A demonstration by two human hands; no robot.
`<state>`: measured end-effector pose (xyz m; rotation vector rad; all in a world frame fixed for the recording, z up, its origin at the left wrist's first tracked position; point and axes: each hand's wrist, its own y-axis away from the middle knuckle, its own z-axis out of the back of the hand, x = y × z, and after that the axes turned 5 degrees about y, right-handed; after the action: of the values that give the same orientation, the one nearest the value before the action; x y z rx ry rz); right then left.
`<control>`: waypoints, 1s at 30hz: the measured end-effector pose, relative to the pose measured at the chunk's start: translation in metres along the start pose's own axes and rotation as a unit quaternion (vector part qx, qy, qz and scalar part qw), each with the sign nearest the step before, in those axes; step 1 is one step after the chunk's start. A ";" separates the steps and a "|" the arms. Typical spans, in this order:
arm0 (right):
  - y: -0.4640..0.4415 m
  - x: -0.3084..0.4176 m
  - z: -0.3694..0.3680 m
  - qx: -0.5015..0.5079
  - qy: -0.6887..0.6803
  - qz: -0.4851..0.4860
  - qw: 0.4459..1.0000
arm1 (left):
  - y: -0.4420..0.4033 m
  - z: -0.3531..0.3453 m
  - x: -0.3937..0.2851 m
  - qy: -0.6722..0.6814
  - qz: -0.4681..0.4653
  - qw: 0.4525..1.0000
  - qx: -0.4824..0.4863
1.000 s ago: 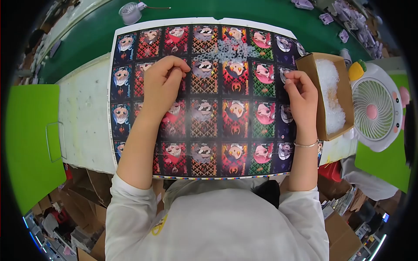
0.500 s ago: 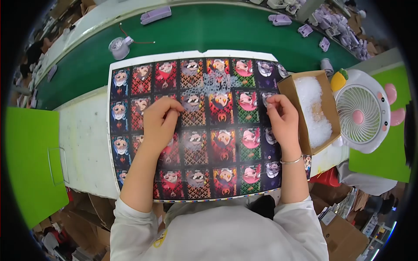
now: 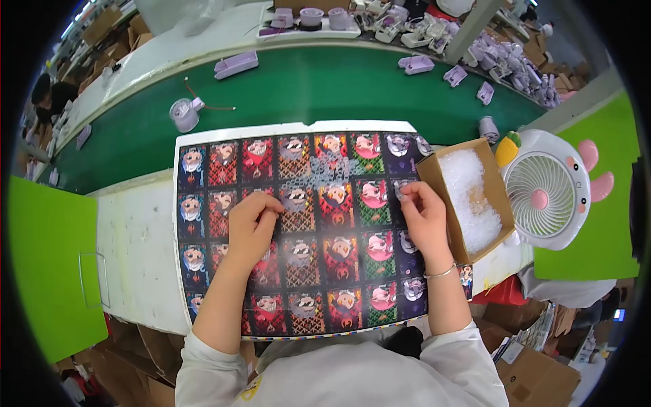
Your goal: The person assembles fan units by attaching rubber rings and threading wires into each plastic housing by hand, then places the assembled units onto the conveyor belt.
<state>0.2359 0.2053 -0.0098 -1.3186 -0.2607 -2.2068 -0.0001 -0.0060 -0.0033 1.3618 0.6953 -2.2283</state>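
Note:
A large printed sheet with rows of cartoon character cards lies in front of me. On its upper middle is a loose cluster of small clear plastic pieces. My left hand hovers over or rests on the sheet left of the cluster, thumb and forefinger pinched together. My right hand, with a bracelet on its wrist, makes a similar pinch near the sheet's right side. Whatever either pinch holds is too small to make out. Close beside the right hand, an open cardboard box holds many clear plastic bits.
A white fan with pink ears stands right of the box. Beyond the sheet runs a green belt carrying a clear round part with wires and several lilac plastic housings. Another person is at the far left.
My view has tilted up, so the sheet, box and hands appear lower and more of the far bench shows. Both hands keep nearly the same pinched pose over the sheet.

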 end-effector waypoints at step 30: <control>-0.191 0.110 0.064 0.032 0.340 0.183 0.922 | -0.003 0.005 -0.002 0.005 -0.025 0.998 0.066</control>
<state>0.1393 0.3519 0.1382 -0.4495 0.1684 -2.1489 -0.0048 -0.0067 0.0007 1.4341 0.6018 -2.3444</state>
